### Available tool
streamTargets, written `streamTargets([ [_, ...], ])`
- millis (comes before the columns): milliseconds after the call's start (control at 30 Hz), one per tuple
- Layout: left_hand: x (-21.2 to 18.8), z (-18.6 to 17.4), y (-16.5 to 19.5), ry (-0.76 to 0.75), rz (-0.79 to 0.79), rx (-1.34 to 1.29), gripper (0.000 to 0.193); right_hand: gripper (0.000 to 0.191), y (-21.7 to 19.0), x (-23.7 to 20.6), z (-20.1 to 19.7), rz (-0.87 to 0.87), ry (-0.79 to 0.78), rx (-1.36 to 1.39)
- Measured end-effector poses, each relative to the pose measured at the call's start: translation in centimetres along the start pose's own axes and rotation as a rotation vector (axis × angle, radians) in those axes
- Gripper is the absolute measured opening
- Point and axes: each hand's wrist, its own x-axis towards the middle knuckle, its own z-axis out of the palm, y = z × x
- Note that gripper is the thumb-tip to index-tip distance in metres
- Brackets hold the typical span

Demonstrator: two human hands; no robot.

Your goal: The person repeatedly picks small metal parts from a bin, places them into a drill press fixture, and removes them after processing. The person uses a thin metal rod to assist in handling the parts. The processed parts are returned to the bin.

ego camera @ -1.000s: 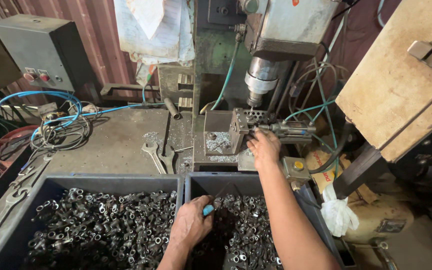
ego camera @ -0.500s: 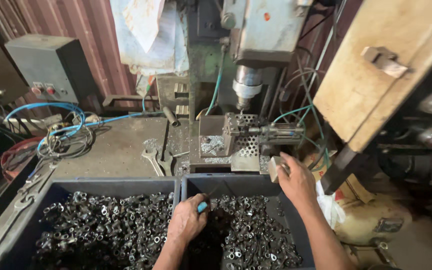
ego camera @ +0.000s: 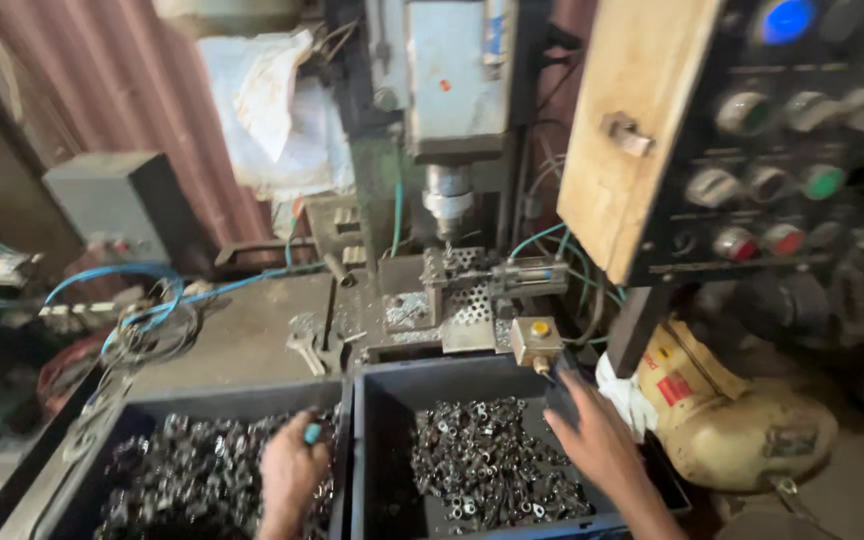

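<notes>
My left hand rests on a heap of small dark metal parts in the left bin. Its fingers are closed around a small teal-tipped object. My right hand hovers over the right side of the right bin, which holds more small metal parts. Its back faces me and the fingers stretch toward the far rim, just below a small box with a yellow button. Nothing shows in that hand. The drill press spindle stands above a perforated fixture.
Wrenches lie on the metal bench behind the bins. Blue hoses and a grey box are at the left. A wooden board, a panel of round buttons and a cream motor crowd the right.
My right hand has come back from the fixture under the spindle down to the right bin. My left hand has shifted onto the left bin's parts. The view has swung right.
</notes>
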Motion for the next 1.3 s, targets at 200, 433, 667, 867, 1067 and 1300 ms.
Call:
streamTargets([
  [200, 1.3, -3.3, -6.7, -0.240, 0.085, 0.704, 0.029, 0.051, 3.2, -7.2, 2.0, 0.220, 0.162, 0.010],
  [433, 0.5, 0.4, -12.3, -0.530, -0.010, 0.770, 0.022, 0.046, 3.8, -7.2, 2.4, 0.161, 0.093, -0.051],
  [667, 0.2, 1.6, -13.6, -0.578, -0.124, 0.658, 0.023, 0.043, 4.3, -7.7, 3.1, 0.279, 0.056, -0.058],
  [867, 0.3, 0.4, -11.6, -0.566, -0.172, 0.586, 0.025, 0.042, 4.1, -7.7, 2.9, 0.230, 0.067, -0.072],
  [1067, 0.8, 0.5, -9.8, -0.575, -0.224, 0.575, 0.028, 0.040, 3.5, -7.5, 2.5, 0.229, 0.047, -0.067],
  [1300, 0.6, -2.4, -6.8, -0.352, -0.365, 0.261, 0.027, 0.040, 3.2, -7.3, 1.9, 0.243, 0.045, 0.031],
])
